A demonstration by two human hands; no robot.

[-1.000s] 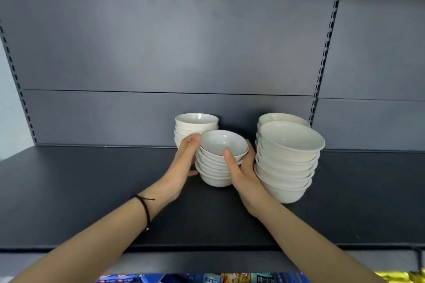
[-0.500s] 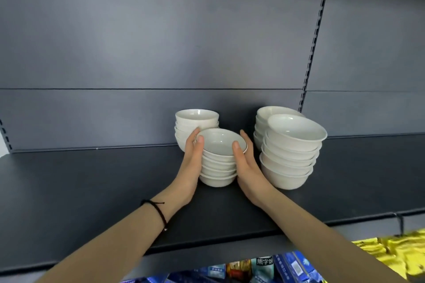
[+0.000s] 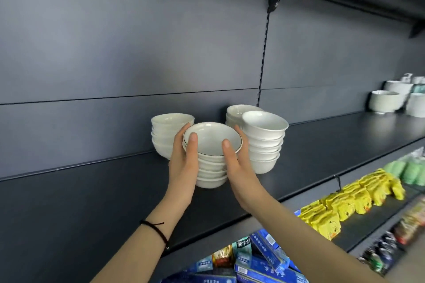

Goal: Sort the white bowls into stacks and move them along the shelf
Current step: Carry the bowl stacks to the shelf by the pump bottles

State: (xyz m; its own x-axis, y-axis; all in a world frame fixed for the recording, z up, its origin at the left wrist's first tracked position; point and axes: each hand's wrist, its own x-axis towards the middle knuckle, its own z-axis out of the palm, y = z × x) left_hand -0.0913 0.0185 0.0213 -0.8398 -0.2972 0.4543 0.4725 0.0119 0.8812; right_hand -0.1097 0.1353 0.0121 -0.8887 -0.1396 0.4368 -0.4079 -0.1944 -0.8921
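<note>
white bowl stack (image 3: 211, 167), thin dark rims

Front stack of bowls (image 3: 211, 167) stands between left hand (image 3: 182, 165) and right hand (image 3: 239, 167), toward the shelf (image 3: 92, 202) front edge. One stack (image 3: 169, 134) sits behind-left; two stacks (image 3: 264, 142) stand right, nearer the back edge.
</note>
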